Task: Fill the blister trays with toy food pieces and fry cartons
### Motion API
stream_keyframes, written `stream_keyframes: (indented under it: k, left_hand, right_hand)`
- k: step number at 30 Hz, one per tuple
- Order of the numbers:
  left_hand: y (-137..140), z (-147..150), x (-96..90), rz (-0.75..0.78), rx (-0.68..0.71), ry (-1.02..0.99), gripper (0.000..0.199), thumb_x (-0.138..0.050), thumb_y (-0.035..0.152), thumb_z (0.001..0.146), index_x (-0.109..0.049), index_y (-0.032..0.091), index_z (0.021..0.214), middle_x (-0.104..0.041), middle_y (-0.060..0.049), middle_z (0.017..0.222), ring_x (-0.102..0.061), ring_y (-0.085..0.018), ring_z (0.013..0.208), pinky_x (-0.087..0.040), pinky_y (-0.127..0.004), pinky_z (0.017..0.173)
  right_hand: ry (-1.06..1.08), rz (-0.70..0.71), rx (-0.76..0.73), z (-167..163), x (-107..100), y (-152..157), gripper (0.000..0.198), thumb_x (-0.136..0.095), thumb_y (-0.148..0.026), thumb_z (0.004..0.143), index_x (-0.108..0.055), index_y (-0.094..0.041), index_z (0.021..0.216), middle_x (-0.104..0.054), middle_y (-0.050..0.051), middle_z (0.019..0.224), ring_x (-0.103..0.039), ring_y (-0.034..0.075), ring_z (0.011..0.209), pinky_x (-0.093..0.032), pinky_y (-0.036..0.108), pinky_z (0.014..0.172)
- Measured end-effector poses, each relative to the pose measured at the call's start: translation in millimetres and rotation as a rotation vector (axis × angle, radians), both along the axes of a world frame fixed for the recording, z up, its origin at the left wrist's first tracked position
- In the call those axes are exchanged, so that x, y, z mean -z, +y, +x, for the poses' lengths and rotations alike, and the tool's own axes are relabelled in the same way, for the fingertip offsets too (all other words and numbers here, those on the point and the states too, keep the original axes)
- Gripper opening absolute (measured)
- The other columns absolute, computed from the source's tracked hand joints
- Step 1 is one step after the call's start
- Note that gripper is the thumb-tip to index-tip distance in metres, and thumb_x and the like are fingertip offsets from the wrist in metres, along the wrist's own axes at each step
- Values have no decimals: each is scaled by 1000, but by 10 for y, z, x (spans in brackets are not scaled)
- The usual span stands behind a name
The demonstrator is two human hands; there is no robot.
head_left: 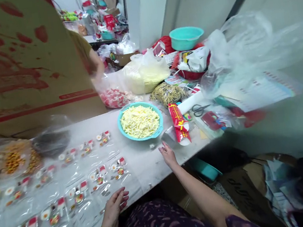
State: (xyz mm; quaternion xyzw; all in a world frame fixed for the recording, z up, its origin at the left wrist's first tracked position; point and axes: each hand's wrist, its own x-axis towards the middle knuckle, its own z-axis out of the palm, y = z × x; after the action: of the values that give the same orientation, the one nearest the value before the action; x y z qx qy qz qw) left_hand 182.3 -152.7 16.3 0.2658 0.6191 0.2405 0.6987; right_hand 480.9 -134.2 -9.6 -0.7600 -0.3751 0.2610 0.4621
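By the right hand [169, 155] the fingers are held slightly spread, by the left hand [115, 207] loosely curved, nothing seen pinched; whether the clear plastic [169, 136] right of the basin [143, 138] is touched cannot quite be told. Red tubes [176, 116] are laid right of the basin, filled packets [119, 167] left. Reaching is best done high, without packets being dragged.
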Motion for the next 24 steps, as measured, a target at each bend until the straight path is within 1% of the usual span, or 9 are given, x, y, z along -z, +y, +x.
stream_keyframes:
  k: [2,4,6,7,11,14,17,21,24]
  left_hand:
    - [97,301,-52,9,38,4,53,-70,47,53,-59,15,95,-65,-9,88,-61,-16,74,-48,-27,69]
    - [172,551,-98,9,77,17,54,-70,48,53,-59,14,94,-65,-8,88,-60,-15,73,-47,-27,68]
    - [235,759,-142,6,126,33,53,-69,49,54,-60,14,93,-65,-8,86,-60,-15,72,-46,-26,67]
    - [266,850,-164,9,148,42,52,-69,49,54,-60,14,92,-65,-8,85,-60,-15,71,-46,-26,66]
    - [441,1135,-233,82,217,46,49,-68,47,56,-61,14,91,-65,-9,85,-59,-15,72,-45,-26,65]
    - [661,1295,-251,195,254,99,46,-70,41,55,-61,14,92,-63,-8,87,-57,-16,74,-44,-26,64]
    - [944,1481,-232,148,95,150,42,-70,37,59,-58,17,93,-58,-8,91,-55,-15,72,-44,-27,61]
    - [1259,1822,-146,-137,-222,-130,25,-62,28,70,-50,18,90,-54,-6,92,-55,-15,73,-46,-36,68]
    - [1349,2057,-54,-141,-305,-228,11,-49,26,80,-46,19,88,-53,-3,83,-57,-14,73,-47,-38,71]
  right_hand:
    - [-163,56,22,292,-173,-64,36,-46,-42,76,-62,-14,93,-57,10,97,-55,17,81,-45,29,71]
    - [-354,86,167,633,-331,-102,34,-44,-41,78,-61,-14,90,-55,10,93,-52,18,85,-42,31,76]
    - [-502,31,308,985,-425,-60,37,-44,-44,78,-61,-14,91,-54,11,92,-48,21,88,-38,35,79]
    - [-546,-26,327,1144,-441,-8,38,-46,-46,77,-61,-14,90,-53,12,91,-47,22,88,-37,37,79]
    - [-543,-205,250,1512,-391,246,35,-53,-49,69,-63,-16,71,-55,9,81,-45,22,78,-34,36,71]
    - [-459,-165,202,1502,-408,315,32,-52,-47,69,-60,-16,61,-56,7,74,-45,19,72,-34,33,68]
    - [-411,-31,88,1362,-520,275,31,-52,-45,71,-59,-17,61,-57,5,73,-48,18,73,-35,31,69]
    - [-262,72,-5,1170,-612,201,29,-52,-43,71,-57,-16,61,-55,3,66,-50,15,66,-38,27,64]
    - [-192,68,10,1100,-587,164,29,-54,-43,71,-56,-16,60,-55,2,64,-51,15,64,-40,27,63]
